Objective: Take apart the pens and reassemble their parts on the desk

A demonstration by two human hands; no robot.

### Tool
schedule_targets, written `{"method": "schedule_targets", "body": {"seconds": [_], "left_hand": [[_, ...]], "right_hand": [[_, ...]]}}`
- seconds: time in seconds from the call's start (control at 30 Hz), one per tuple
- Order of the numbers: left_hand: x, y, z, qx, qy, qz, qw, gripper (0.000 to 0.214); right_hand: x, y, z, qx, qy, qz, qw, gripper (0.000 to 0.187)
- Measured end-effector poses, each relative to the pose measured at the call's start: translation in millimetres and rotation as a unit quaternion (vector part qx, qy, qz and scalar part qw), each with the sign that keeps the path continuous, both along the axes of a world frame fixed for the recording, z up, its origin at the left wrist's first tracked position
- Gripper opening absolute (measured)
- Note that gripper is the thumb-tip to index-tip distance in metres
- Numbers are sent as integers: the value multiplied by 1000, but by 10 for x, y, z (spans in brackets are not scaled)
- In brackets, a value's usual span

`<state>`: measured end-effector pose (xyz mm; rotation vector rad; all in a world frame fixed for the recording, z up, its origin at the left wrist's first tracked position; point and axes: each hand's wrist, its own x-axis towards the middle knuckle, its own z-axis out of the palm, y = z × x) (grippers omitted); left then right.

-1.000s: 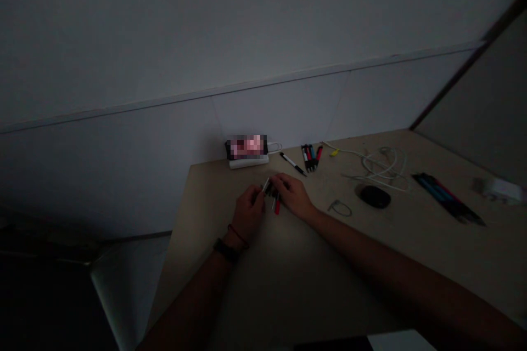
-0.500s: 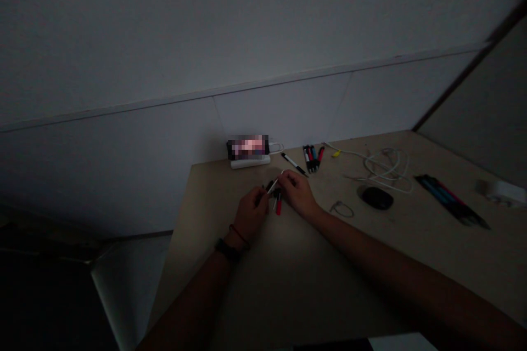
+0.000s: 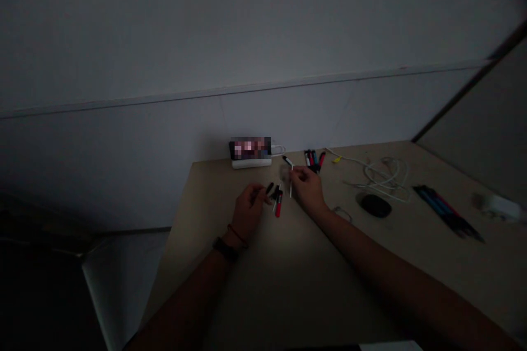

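Note:
My right hand (image 3: 307, 187) pinches a thin white pen refill (image 3: 291, 185), held nearly upright above the table. To its left, my left hand (image 3: 249, 204) has its thumb and fingers closed together; what they hold, if anything, is too dark and small to make out. Between the hands lie loose pen parts, among them a red barrel (image 3: 278, 207) and a small black piece (image 3: 269, 188). A black-and-white pen (image 3: 287, 160) lies just behind my right hand, partly covered by it. Several pens (image 3: 313, 158) in black, red and blue lie together beyond that hand.
A phone (image 3: 250, 149) leans on a white block (image 3: 251, 164) against the wall. To the right are a black mouse (image 3: 376, 205), a coiled white cable (image 3: 385, 175), a bundle of dark pens (image 3: 447, 211) and a blurred white object (image 3: 504, 207). The table's left edge is near my left arm.
My hands have moved apart. The white refill has gone right with my right hand, away from my left hand, and now stands more upright. The loose parts between the hands show more.

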<state>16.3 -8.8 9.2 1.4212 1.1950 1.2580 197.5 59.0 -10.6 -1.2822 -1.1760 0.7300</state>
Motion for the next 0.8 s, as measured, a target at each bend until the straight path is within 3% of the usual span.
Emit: {"method": "schedule_targets", "body": {"seconds": [0.1, 0.33, 0.53, 0.67, 0.8], "left_hand": [[-1, -14, 41, 13, -16, 14, 1000, 20], [0, -17, 89, 8, -67, 39, 997, 18], [13, 7, 53, -43, -171, 6, 984, 32], [-11, 39, 60, -42, -221, 26, 974, 41], [-19, 64, 46, -43, -263, 30, 964, 44]], "right_hand": [[-12, -42, -15, 14, -79, 1, 997, 32], [-48, -150, 37, -7, -245, 53, 968, 10], [-69, -188, 78, 11, -186, 58, 981, 25], [-113, -250, 108, 28, -127, 124, 984, 48], [-146, -302, 131, 15, -99, 176, 979, 55]]}}
